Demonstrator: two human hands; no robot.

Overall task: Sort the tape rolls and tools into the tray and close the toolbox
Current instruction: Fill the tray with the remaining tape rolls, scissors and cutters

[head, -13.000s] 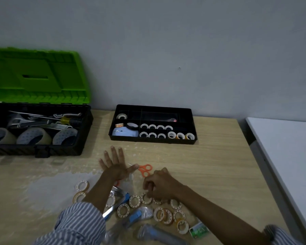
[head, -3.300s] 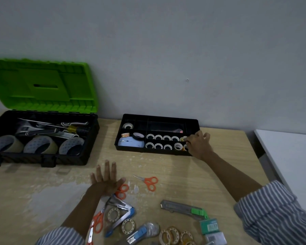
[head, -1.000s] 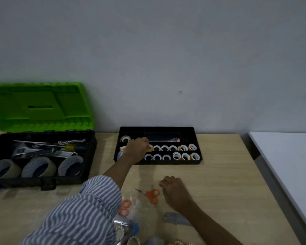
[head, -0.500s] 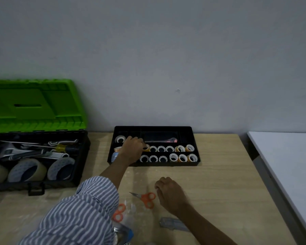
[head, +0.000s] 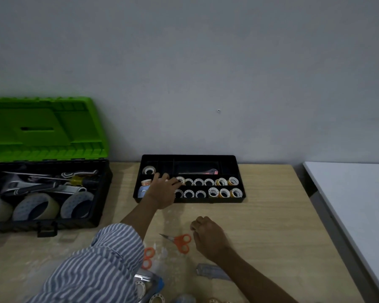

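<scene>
L hand (head: 162, 192) in tray (head: 240, 171) among tape rolls (head: 224, 192); print unreadable.

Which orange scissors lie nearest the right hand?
The fully visible pair, handles just beside the right hand. The other pair lies farther off, partly hidden by the striped sleeve.

On table (head: 260, 226): toolbox (head: 20, 224) left of tray (head: 206, 200); tape rolls (head: 224, 192) in tray; scissors (head: 179, 240) before tray.

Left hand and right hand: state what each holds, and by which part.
Left hand: fingertips meet the left edge of a small tape roll in the tray; whether they pinch it cannot be told. Right hand: curled, nothing visible in it.
</scene>
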